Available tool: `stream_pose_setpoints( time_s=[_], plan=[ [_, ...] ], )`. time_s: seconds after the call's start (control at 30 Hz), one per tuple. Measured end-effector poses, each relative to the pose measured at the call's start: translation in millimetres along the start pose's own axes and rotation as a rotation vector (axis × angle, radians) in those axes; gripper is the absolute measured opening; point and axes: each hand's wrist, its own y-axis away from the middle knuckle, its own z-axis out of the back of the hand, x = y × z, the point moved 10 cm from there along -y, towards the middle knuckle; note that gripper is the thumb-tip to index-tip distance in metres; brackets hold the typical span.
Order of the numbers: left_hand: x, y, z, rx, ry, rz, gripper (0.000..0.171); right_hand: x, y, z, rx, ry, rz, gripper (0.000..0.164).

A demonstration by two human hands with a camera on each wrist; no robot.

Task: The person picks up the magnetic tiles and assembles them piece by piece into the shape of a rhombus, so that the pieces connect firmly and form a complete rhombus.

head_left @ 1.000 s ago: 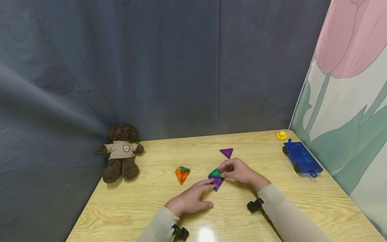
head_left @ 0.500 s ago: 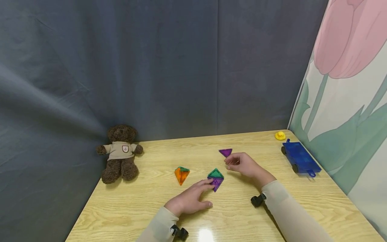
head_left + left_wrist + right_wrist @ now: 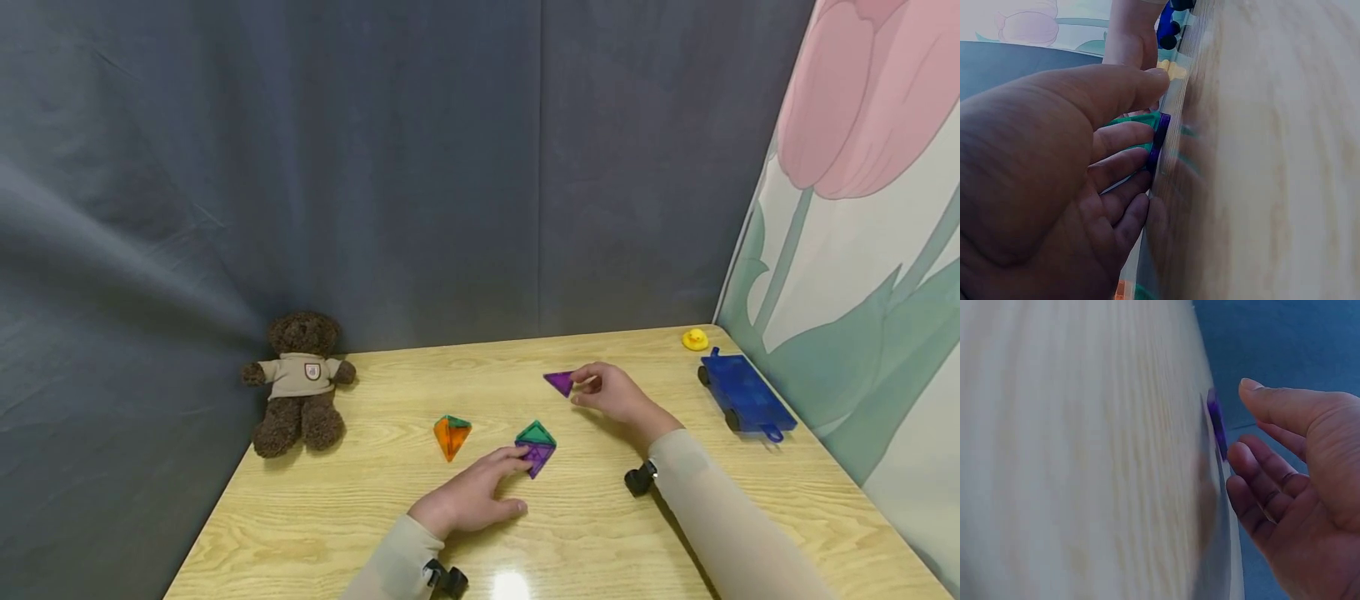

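Observation:
Fingers of my left hand (image 3: pixel 476 493) lie extended on a purple triangular tile (image 3: pixel 537 457). Behind that tile, edge to edge, stands a green triangular piece (image 3: pixel 536 432), and its green side shows past the fingers in the left wrist view. My right hand (image 3: pixel 617 395) is at a loose purple triangular tile (image 3: pixel 558 382) farther back, its fingertips over the tile's right corner. In the right wrist view the thumb is apart from this purple tile (image 3: pixel 1217 425) and the fingers are loosely bent; contact cannot be made out.
An orange and green pyramid of tiles (image 3: pixel 452 437) stands left of the hands. A brown teddy bear (image 3: pixel 303 383) sits at the table's left edge. On the right are a blue wheeled cart (image 3: pixel 748 392) and a yellow rubber duck (image 3: pixel 695 339). A dark curtain (image 3: pixel 420 167) hangs behind.
My right hand has let go of the green piece and moved back and right to the loose purple tile. My left hand has stayed on its purple tile.

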Motion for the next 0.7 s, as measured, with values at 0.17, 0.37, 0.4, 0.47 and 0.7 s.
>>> stream_pose_setpoints(
  time_s=[0.17, 0.37, 0.4, 0.47, 0.7],
  plan=[
    [-1.5, 0.6, 3.5, -0.024, 0.005, 0.006, 0.063, -6, -9, 6, -0.013, 0.045, -0.006, 0.04],
    [-1.6, 0.9, 4.7, -0.044, 0.015, 0.002, 0.057, -9, -15, 7, 0.002, 0.071, -0.01, 0.047],
    [-1.6, 0.8, 4.9, -0.047, 0.016, -0.001, 0.056, -9, -16, 7, 0.008, 0.081, -0.008, 0.048],
    [-2.2, 0.9, 5.8, -0.054, 0.02, -0.012, 0.055, -7, -17, 6, 0.017, 0.098, -0.005, 0.052],
    [-1.9, 1.3, 7.4, -0.062, 0.036, -0.033, 0.053, -2, -26, 1, 0.038, 0.103, -0.018, 0.059]
  ],
)
